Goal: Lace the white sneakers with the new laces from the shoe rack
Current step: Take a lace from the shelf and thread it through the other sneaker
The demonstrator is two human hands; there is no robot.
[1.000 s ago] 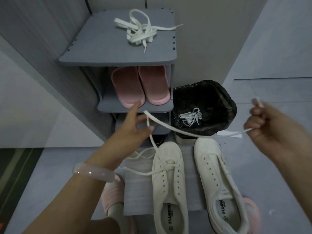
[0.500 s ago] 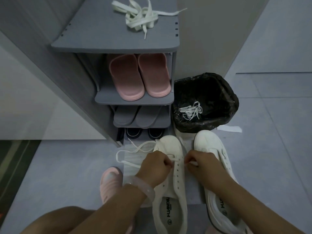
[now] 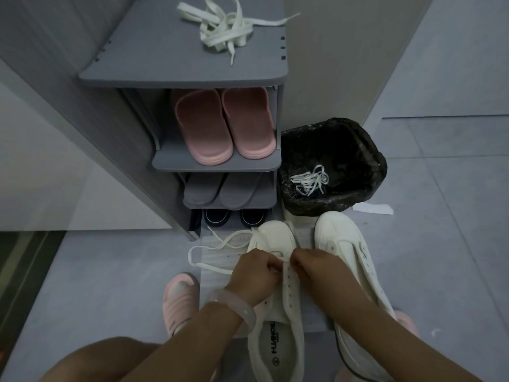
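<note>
Down from their wide pull, the left hand (image 3: pixel 254 274) and right hand (image 3: pixel 316 267) now pinch the lace (image 3: pixel 217 245) over the left sneaker (image 3: pixel 278 299).

Dim grey tiled floor (image 3: pixel 440 175), pale wall (image 3: pixel 344 51) behind.

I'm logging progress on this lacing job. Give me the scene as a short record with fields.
left hand: pinches the lace over the left sneaker
right hand: pinches the same lace at the eyelets
right sneaker: no lace
spare lace: bundled on top of the shoe rack
bin: holds a tangled lace
rack shelves: pink slippers, grey slippers below
</note>
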